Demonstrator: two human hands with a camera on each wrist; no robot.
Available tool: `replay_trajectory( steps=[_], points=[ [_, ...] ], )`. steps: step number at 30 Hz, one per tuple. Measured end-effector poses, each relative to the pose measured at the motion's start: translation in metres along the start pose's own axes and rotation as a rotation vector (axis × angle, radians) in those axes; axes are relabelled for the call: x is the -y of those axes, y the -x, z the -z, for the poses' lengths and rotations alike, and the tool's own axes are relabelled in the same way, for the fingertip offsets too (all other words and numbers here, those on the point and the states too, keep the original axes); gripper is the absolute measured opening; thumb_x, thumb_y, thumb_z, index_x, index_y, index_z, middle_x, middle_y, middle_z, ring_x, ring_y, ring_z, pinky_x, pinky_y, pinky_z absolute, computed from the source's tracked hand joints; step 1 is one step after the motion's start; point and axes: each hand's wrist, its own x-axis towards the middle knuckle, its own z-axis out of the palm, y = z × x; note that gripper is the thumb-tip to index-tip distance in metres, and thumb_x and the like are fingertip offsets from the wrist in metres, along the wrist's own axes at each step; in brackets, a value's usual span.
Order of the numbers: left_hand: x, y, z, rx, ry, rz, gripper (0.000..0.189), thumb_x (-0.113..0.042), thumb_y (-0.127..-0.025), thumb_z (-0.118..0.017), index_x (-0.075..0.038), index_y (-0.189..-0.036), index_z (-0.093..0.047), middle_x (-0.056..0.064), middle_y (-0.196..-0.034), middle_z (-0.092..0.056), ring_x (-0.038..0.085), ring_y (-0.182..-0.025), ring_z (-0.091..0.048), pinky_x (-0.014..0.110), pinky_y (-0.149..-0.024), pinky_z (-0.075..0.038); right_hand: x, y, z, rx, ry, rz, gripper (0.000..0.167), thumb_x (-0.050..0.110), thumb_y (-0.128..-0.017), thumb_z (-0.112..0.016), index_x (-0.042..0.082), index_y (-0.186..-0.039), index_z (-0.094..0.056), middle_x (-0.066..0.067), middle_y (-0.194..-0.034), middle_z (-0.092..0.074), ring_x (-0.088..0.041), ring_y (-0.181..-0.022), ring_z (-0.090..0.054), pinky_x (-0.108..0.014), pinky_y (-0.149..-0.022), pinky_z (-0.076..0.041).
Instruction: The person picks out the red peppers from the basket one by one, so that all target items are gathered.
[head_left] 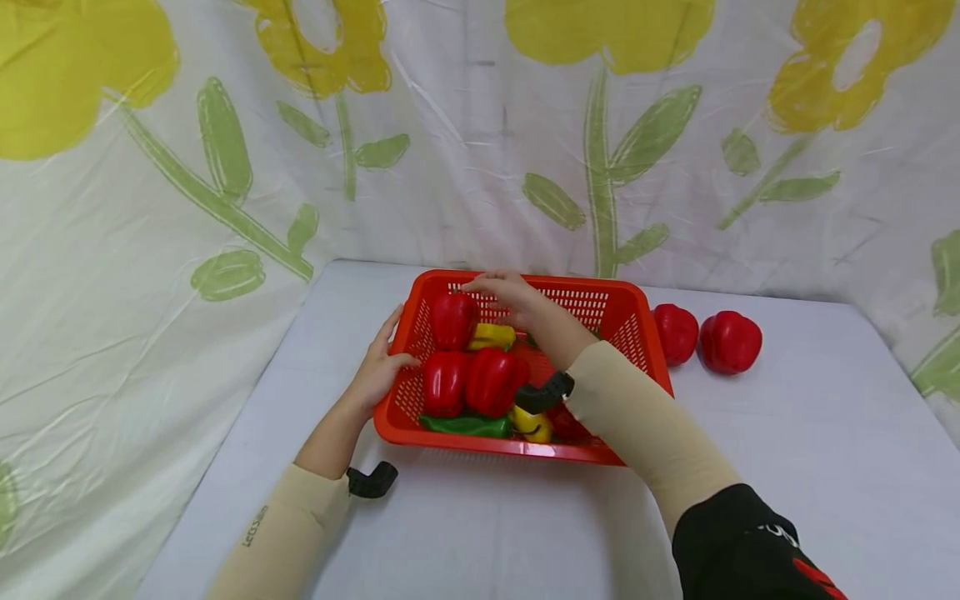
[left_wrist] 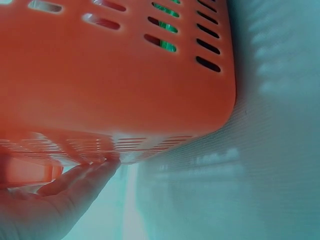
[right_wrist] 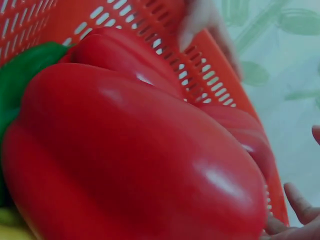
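Observation:
A red plastic basket [head_left: 465, 441] with slotted walls holds several peppers. At its left end my left hand [head_left: 377, 371] grips the rim, thumb inside and fingers along the outer wall. My right hand [head_left: 517, 300] reaches over the back part of the basket, fingers extended towards a red bell pepper [head_left: 453, 322] in the back left corner. Two more red bell peppers, one of them large in the right wrist view [right_wrist: 135, 150], lie in front of it. A yellow pepper [head_left: 492, 336] sits beside the corner one, and a green pepper [head_left: 465, 426] lies along the front wall.
Two red bell peppers [head_left: 730, 342] stand on the white table [head_left: 810, 433] just right of the basket. Another yellow pepper [head_left: 532, 425] is near the basket's front wall, partly behind the right wrist strap. A flower-printed cloth [head_left: 465, 167] hangs behind the table.

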Motion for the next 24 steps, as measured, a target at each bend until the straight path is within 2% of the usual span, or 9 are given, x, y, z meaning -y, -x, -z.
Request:
replay_trajectory(
  steps=[4, 10, 16, 24],
  points=[
    [0.000, 0.000, -0.001, 0.004, 0.006, 0.022, 0.083, 0.002, -0.084, -0.045, -0.032, -0.150, -0.009, 0.022, -0.138, -0.042, 0.034, -0.113, -0.052, 0.038, -0.083, -0.053, -0.003, -0.003, -0.008, -0.001, 0.043, -0.020, 0.049, 0.025, -0.081, -0.070, 0.013, -0.123, -0.049, -0.005, -0.141, -0.038, -0.033, -0.129, -0.035, -0.054, -0.106, -0.031],
    [0.000, -0.001, 0.000, 0.000, 0.009, 0.026, 0.083, 0.003, -0.084, -0.045, -0.034, -0.150, -0.010, 0.022, -0.137, -0.043, 0.032, -0.110, -0.054, 0.034, -0.079, -0.054, -0.005, -0.007, -0.019, -0.022, 0.101, -0.014, 0.053, 0.024, -0.079, -0.071, 0.014, -0.126, -0.047, -0.007, -0.135, -0.043, -0.030, -0.124, -0.040, -0.052, -0.104, -0.035],
    [-0.001, -0.001, 0.000, 0.005, 0.006, 0.030, 0.082, 0.001, -0.085, -0.045, -0.035, -0.149, -0.010, 0.022, -0.135, -0.045, 0.029, -0.107, -0.055, 0.035, -0.080, -0.054, -0.007, -0.011, -0.029, -0.033, 0.109, -0.013, 0.056, 0.021, -0.079, -0.070, 0.015, -0.128, -0.042, -0.009, -0.134, -0.044, -0.030, -0.121, -0.043, -0.052, -0.101, -0.040],
    [-0.001, 0.000, 0.001, 0.011, 0.005, 0.019, 0.082, 0.002, -0.086, -0.044, -0.033, -0.150, -0.008, 0.023, -0.138, -0.043, 0.032, -0.110, -0.054, 0.036, -0.083, -0.053, -0.011, -0.016, -0.038, -0.029, 0.121, -0.010, 0.062, 0.019, -0.079, -0.070, 0.018, -0.132, -0.038, -0.010, -0.136, -0.041, -0.030, -0.122, -0.041, -0.050, -0.098, -0.044]
  ],
)
